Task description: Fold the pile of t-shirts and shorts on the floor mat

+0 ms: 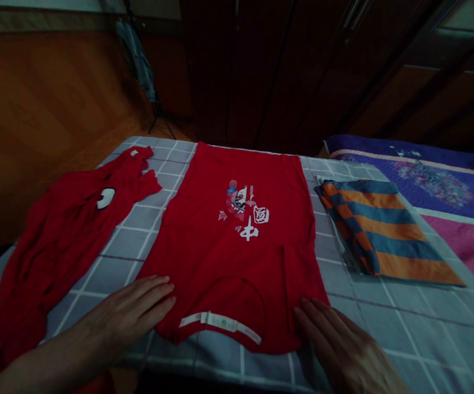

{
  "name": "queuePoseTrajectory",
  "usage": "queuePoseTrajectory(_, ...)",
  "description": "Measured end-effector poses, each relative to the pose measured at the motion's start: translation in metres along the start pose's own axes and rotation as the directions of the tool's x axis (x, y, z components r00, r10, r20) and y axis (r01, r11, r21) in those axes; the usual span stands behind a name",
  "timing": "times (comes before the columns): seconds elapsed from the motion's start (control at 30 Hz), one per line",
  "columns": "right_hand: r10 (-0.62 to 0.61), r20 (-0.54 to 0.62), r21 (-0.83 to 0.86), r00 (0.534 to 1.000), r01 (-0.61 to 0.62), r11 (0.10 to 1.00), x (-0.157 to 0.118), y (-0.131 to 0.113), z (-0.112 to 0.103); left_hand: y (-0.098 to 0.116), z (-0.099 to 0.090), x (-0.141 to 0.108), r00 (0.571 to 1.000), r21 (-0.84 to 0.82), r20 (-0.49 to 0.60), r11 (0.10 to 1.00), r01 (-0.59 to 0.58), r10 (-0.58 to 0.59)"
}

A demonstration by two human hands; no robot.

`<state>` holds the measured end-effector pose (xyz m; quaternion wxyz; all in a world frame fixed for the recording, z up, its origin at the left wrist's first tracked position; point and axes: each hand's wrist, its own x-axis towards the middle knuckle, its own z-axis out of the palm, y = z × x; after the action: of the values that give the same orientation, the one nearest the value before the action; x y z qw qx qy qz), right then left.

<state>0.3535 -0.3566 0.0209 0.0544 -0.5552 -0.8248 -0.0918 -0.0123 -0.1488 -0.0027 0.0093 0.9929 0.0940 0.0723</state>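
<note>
A red T-shirt [220, 257] lies spread face up, its collar toward me and its hem at the far side. White characters and a small coloured picture mark its chest. On the right side its sleeve is laid inward over the body. My left hand [138, 309] rests on the shirt's left shoulder area, fingers stretched out and flat. At the right shoulder edge, my right hand [339, 339] touches the cloth with its fingers extended. Neither hand grasps anything. The left sleeve is partly hidden near my left hand.
Left of the shirt lies a crumpled red garment [68, 213] with an eye-shaped print. A folded orange and blue striped cloth [388, 230] sits to the right. Underneath is a grey checked sheet [384, 317]. Farther off are a purple floral cover [429, 169], dark cabinets [278, 71] and a stand.
</note>
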Motion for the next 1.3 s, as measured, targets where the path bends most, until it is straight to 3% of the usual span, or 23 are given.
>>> queuePoseTrajectory(0.1, 0.069, -0.108, 0.042, 0.992, -0.064, 0.997, 0.011, 0.001, 0.008, -0.001, 0.005, -0.002, 0.999, -0.003, 0.044, 1.0, 0.031, -0.031)
queuePoseTrajectory(0.17, 0.18, -0.164, 0.127, 0.97, -0.16, 0.979, 0.016, 0.007, 0.015, 0.0, 0.01, -0.005, 0.999, -0.008, 0.023, 0.999, 0.046, -0.046)
queuePoseTrajectory(0.27, 0.362, -0.143, 0.292, 0.921, -0.31, 0.904, 0.02, 0.017, 0.022, 0.002, 0.015, -0.005, 0.994, -0.014, -0.011, 0.994, 0.108, -0.108)
queuePoseTrajectory(0.37, 0.422, -0.12, 0.369, 0.899, -0.354, 0.859, 0.018, 0.019, 0.026, 0.005, 0.015, -0.002, 0.99, -0.009, -0.001, 0.99, 0.142, -0.142)
queuePoseTrajectory(0.5, 0.35, -0.131, 0.31, 0.928, -0.297, 0.903, 0.011, 0.005, 0.026, 0.003, 0.014, 0.001, 0.991, 0.061, -0.089, 0.993, 0.102, -0.096)
queuePoseTrajectory(0.67, 0.188, -0.085, 0.101, 0.978, -0.18, 0.979, 0.005, -0.007, 0.022, -0.003, 0.016, 0.0, 0.986, 0.07, -0.16, 0.996, 0.055, -0.043)
queuePoseTrajectory(0.77, 0.12, -0.16, -0.006, 0.98, -0.123, 0.992, -0.002, -0.003, 0.027, -0.005, 0.015, 0.0, 0.984, 0.081, -0.172, 0.994, 0.068, -0.054)
queuePoseTrajectory(0.87, 0.127, -0.197, -0.027, 0.972, -0.135, 0.991, -0.004, 0.003, 0.027, -0.008, 0.008, 0.004, 0.986, 0.068, -0.164, 0.997, 0.025, -0.014)
queuePoseTrajectory(1.07, 0.157, -0.223, 0.055, 0.962, -0.148, 0.987, 0.005, 0.012, -0.014, -0.024, -0.014, 0.007, 0.98, -0.036, -0.199, 0.999, -0.024, 0.017)
queuePoseTrajectory(1.2, 0.114, -0.262, 0.031, 0.958, -0.11, 0.993, -0.01, 0.018, -0.033, -0.031, -0.02, -0.009, 0.989, -0.059, -0.135, 0.996, -0.066, 0.057)
queuePoseTrajectory(1.3, 0.055, -0.26, -0.018, 0.964, -0.061, 0.998, -0.034, 0.018, -0.032, -0.021, -0.019, -0.023, 0.998, -0.073, -0.045, 0.996, -0.044, 0.041)
